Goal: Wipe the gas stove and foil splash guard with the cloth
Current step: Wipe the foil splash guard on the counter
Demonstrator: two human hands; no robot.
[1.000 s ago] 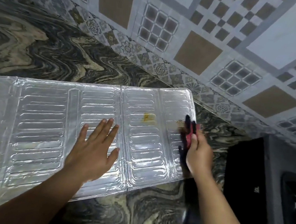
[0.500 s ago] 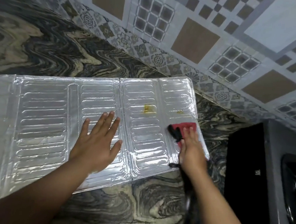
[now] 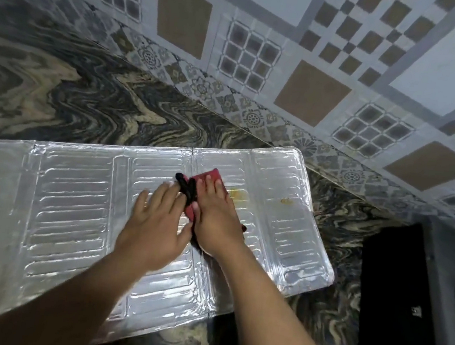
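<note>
Whereas the right hand (image 3: 215,221) earlier pressed the red cloth (image 3: 206,176) near the right edge of the foil splash guard (image 3: 77,198), its straight fingers now press it mid-guard, just beside the left hand (image 3: 156,224), which stays spread flat, holding nothing. The guard lies flat on the counter (image 3: 87,101). A white mark on the black gas stove (image 3: 392,274) is unreadable.

Silver ribbed foil splash guard (image 3: 72,198) with yellow-brown stains (image 3: 238,193); red-and-black cloth (image 3: 195,186); swirled grey-beige marble counter (image 3: 87,101); brown-and-grey checked wall tiles (image 3: 317,55).
</note>
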